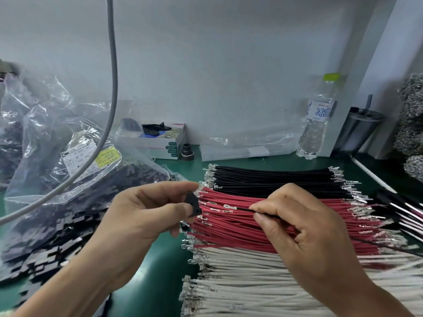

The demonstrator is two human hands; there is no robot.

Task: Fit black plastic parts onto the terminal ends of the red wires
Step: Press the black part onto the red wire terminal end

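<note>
1. The left hand (146,211) pinches a black plastic part (193,205) at the left edge of the red wires (240,227).
2. The right hand (297,223) pinches a thin dark wire (245,209) over that red pile, its metal terminal (229,207) pointing at the part.
3. Insertion looks imminent: the terminal must line up with the part's slot, which I can't see.

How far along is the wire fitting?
Done: at right edge, a few wires lie apart from the stacks, blurred, possibly finished. In hand: left hand pinches a black part; right hand pinches a thin dark wire, terminal aimed at the part, not inserted. Left: the red stack shows bare terminals.
</note>
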